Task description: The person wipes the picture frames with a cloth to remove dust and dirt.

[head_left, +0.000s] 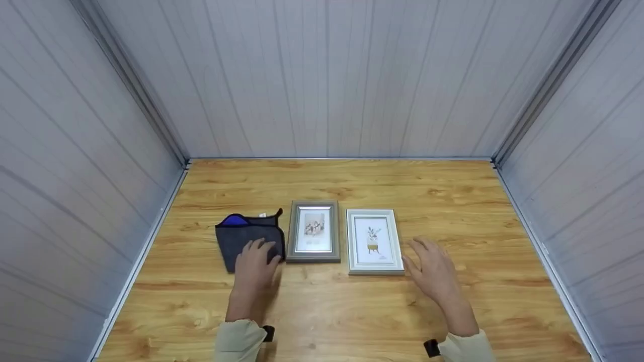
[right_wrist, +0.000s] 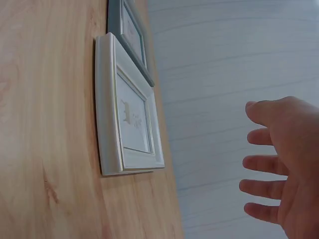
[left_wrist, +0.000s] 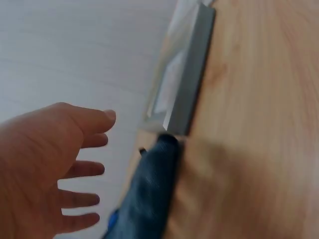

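Observation:
A dark grey cloth [head_left: 236, 244] with black edging and a blue patch lies folded on the wooden table, at the left. Over its lower right part hovers my left hand [head_left: 255, 266], fingers relaxed; the left wrist view shows a gap between the hand and the cloth [left_wrist: 152, 184]. Just right of the cloth is a grey picture frame [head_left: 314, 257], lying flat. Beside it lies a white picture frame [head_left: 375, 270] with a potted-plant print. My right hand [head_left: 433, 266] is held off the white frame's right side, fingers loosely extended, holding nothing; the right wrist view shows them apart.
Pale panel walls [head_left: 327, 75] enclose the wooden table [head_left: 312, 311] at the back and on both sides. Metal strips run along the table's edges. Both wrists carry a small black device on a sleeve cuff.

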`<state>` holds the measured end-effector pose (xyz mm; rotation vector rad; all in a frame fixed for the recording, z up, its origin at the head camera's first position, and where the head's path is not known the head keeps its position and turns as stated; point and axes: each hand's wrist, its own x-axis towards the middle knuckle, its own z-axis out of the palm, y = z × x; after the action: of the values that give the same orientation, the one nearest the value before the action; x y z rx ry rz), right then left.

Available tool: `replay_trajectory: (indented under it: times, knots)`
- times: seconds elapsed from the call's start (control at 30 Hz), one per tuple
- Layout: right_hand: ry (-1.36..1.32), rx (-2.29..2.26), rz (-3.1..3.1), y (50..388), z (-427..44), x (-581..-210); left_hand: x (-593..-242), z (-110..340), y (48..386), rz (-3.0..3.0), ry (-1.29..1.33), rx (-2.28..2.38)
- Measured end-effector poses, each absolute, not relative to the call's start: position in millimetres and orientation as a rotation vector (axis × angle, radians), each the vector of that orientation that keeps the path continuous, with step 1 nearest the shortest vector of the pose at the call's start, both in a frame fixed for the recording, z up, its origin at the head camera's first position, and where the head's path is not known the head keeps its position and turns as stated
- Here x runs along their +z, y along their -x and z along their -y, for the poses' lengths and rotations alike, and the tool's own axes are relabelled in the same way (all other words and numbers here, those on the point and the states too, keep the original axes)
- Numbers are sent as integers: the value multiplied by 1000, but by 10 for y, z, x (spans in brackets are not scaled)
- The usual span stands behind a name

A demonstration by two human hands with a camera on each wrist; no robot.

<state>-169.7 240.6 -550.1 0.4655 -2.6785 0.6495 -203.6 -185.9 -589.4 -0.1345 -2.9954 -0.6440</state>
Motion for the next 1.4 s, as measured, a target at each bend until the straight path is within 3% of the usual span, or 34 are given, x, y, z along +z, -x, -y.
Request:
replay_trajectory:
  times: [0.5, 0.8, 1.4]
  knots:
    - [-610, 718, 2604, 1609, -2139, -5859, -6395, 2054, 2143, 2912, 29, -567]
    - [-679, 710, 2583, 1618, -1993, -5968, -6484, 2029, 2146, 2750, -56, -638]
    - [-1005, 421, 2516, 2261, -1061, -6202, -6404, 1888, 2006, 2503, -129, -1111]
